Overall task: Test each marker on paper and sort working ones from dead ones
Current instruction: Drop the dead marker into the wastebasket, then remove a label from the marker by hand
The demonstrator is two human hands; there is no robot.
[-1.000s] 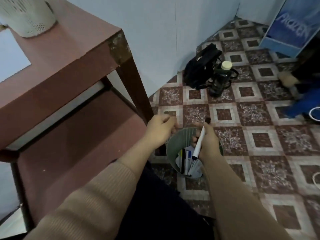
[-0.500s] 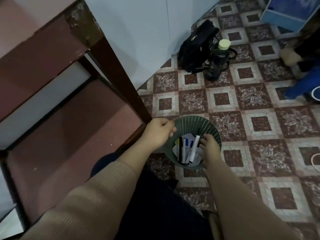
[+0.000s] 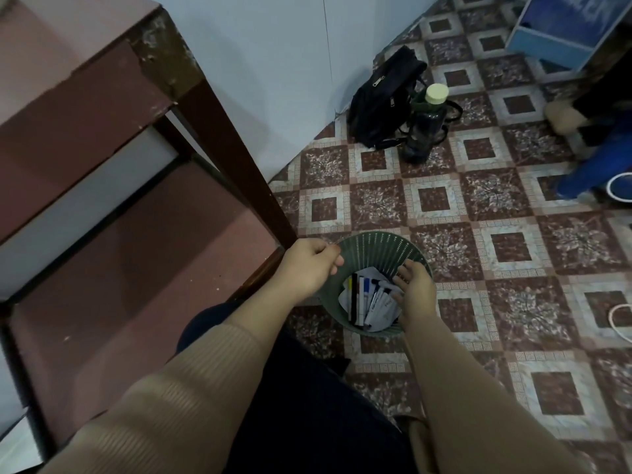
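Observation:
A green slotted bin (image 3: pixel 379 249) stands on the tiled floor beside the table leg. Inside it lie several markers (image 3: pixel 367 301) on crumpled white paper. My left hand (image 3: pixel 309 266) grips the bin's near-left rim, fingers curled over the edge. My right hand (image 3: pixel 413 289) hovers over the bin's right side with fingers spread and nothing in it, just above the markers.
A reddish-brown table (image 3: pixel 85 83) with a lower shelf fills the left. A black bag (image 3: pixel 379 97) and a dark bottle (image 3: pixel 425 124) stand by the wall. A blue box (image 3: pixel 564 29) sits at top right. White cords (image 3: pixel 615 316) lie at the right edge.
My right hand carried a white marker down into the bin and let it go; it is now empty above the markers. My view tilted down. The left hand stayed on the rim.

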